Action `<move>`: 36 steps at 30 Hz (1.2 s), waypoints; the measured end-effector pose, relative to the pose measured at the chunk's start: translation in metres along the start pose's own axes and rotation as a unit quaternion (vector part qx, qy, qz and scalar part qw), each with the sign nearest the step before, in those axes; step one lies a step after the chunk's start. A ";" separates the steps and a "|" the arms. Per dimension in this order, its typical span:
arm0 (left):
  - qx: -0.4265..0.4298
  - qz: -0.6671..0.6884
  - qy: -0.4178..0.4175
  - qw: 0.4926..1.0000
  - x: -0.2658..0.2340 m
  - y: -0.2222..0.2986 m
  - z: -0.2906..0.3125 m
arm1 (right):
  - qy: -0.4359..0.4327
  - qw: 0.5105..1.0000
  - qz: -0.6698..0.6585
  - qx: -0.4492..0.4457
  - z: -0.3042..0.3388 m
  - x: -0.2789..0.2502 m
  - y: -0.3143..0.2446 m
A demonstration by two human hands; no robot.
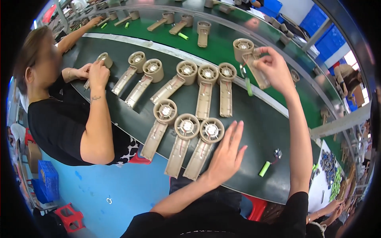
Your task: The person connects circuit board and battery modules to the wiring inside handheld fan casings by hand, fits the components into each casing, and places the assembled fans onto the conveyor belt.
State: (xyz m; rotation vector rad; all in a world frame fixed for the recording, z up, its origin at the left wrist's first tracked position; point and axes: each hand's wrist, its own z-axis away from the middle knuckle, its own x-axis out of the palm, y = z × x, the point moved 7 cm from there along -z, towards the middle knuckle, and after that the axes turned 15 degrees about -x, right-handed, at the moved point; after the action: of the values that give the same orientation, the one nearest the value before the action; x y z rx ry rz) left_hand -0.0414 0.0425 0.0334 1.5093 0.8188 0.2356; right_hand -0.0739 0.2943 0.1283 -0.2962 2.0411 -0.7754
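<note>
My right hand [274, 70] is raised over the far edge of the table, its fingers closed on the handle of a beige handheld fan housing [243, 46]. A green battery cell [249, 86] dangles by wires beside that handle. My left hand [226, 158] lies low over the table with fingers stretched out, at the right side of the nearest fan housing [212, 131]; whether they touch is unclear. Next to that one lie two more, a middle housing [187, 127] and a left one [165, 112]. Farther back, a row of similar housings [208, 74] spreads across the table.
Right of my left hand lies a loose green cell [264, 169] wired to a small metallic part [278, 154]. A co-worker [59, 123] at left handles another housing [105, 59]. Beyond the dark table [250, 139], a green conveyor [222, 51] carries housings and cells. Parts cover a white surface [320, 190] at right.
</note>
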 end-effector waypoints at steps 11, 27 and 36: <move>0.030 -0.063 -0.017 0.997 0.016 -0.006 0.001 | 0.105 0.976 0.187 0.027 -0.128 0.087 0.132; 0.004 -0.074 -0.064 0.995 0.035 -0.021 0.015 | -0.058 0.926 -0.319 0.193 -0.190 0.230 -0.013; 0.028 -0.024 -0.068 0.997 0.049 -0.024 0.016 | -0.148 0.887 -0.393 0.192 -0.236 0.326 -0.049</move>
State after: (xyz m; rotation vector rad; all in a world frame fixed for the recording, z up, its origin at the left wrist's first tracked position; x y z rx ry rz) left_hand -0.0048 0.0582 -0.0076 1.5389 0.7569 0.0744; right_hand -0.4556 0.1961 0.0335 -0.9781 1.3974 -1.4953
